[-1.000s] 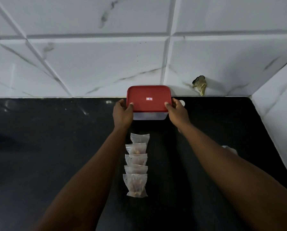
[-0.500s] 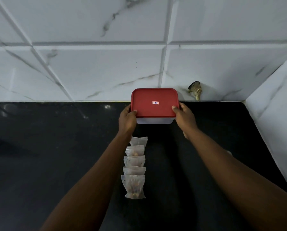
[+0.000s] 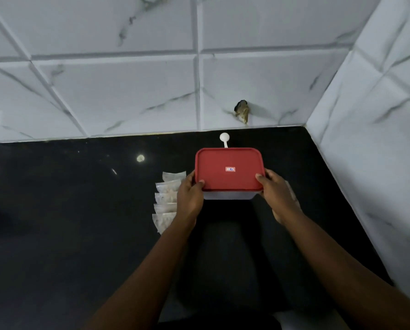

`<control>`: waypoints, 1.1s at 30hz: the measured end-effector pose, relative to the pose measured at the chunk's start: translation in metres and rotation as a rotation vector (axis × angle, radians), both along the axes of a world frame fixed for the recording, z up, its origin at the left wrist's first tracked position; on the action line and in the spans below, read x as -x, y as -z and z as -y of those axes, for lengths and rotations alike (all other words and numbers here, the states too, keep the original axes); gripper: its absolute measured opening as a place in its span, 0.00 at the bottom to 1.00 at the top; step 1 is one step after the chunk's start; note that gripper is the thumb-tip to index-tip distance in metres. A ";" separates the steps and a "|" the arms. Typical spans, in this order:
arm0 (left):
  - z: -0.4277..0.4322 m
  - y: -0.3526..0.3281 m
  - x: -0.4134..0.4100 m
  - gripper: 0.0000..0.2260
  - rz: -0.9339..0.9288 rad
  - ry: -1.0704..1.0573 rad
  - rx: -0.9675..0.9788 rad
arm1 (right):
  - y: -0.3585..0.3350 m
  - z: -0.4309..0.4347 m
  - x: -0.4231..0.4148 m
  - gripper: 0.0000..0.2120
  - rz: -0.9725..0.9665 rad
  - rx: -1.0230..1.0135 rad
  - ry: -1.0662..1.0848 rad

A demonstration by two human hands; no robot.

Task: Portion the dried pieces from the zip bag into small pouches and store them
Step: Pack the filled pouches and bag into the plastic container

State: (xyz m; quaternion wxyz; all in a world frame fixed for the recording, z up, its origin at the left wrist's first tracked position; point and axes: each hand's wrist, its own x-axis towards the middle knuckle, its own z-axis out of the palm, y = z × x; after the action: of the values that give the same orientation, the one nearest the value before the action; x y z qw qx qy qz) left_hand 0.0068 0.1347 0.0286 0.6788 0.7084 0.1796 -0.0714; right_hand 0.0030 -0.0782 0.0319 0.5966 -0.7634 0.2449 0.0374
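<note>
A clear plastic box with a red lid [image 3: 229, 169] is held over the black counter between both hands. My left hand [image 3: 189, 195] grips its left edge, thumb on the lid. My right hand [image 3: 276, 192] grips its right edge the same way. Several small clear pouches [image 3: 166, 201] with dried pieces lie in an overlapping row on the counter, just left of my left hand and partly hidden by it. The zip bag is not clearly visible; something pale shows behind my right hand.
A white spoon [image 3: 224, 139] lies on the black counter [image 3: 68, 210] behind the box, near the tiled back wall. A hole with debris [image 3: 242, 113] marks that wall. A second tiled wall [image 3: 378, 163] closes the right side.
The box has come away from the back wall toward me and to the right of the pouch row. The spoon behind it is now uncovered. Both hands keep their grip.
</note>
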 end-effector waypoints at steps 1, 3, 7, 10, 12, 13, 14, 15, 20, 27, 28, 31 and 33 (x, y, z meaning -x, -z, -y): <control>0.003 0.002 0.010 0.18 -0.007 0.012 0.006 | 0.003 0.003 0.010 0.21 -0.012 0.010 0.005; 0.010 0.010 0.029 0.19 -0.035 0.024 0.014 | 0.003 0.006 0.029 0.21 -0.021 0.011 0.028; 0.017 0.020 0.062 0.20 -0.052 0.036 -0.009 | 0.006 0.009 0.058 0.21 -0.040 0.008 0.017; 0.017 0.027 0.076 0.21 -0.063 0.026 -0.015 | 0.009 0.010 0.072 0.21 -0.045 0.020 -0.001; 0.016 0.030 0.080 0.21 -0.065 0.031 -0.009 | 0.013 0.009 0.079 0.22 -0.041 0.039 -0.015; 0.015 0.032 0.081 0.21 -0.061 0.035 -0.006 | 0.014 0.009 0.081 0.22 -0.038 0.047 -0.020; 0.015 0.034 0.081 0.21 -0.056 0.038 -0.003 | 0.016 0.009 0.083 0.22 -0.033 0.057 -0.028; 0.014 0.036 0.081 0.21 -0.053 0.044 -0.005 | 0.017 0.010 0.083 0.22 -0.033 0.070 -0.035; 0.007 0.038 0.087 0.32 -0.022 0.126 0.013 | 0.021 0.010 0.089 0.29 0.114 0.333 -0.092; -0.009 0.047 0.076 0.55 0.164 0.390 -0.222 | 0.002 0.010 0.072 0.42 0.464 0.960 -0.603; -0.010 0.048 0.072 0.58 0.179 0.404 -0.232 | -0.002 0.006 0.066 0.42 0.460 0.989 -0.660; -0.012 0.048 0.060 0.63 0.238 0.441 -0.259 | -0.010 -0.014 0.053 0.40 0.439 0.958 -0.773; -0.010 0.047 0.056 0.60 0.278 0.453 -0.267 | -0.011 -0.031 0.052 0.40 0.431 0.937 -0.792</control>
State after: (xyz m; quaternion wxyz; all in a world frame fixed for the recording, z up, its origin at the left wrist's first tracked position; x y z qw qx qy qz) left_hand -0.0489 0.1447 -0.0186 0.5646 0.8164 -0.0699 -0.0989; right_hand -0.0489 -0.0475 0.0429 0.1770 -0.9656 -0.1900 -0.0104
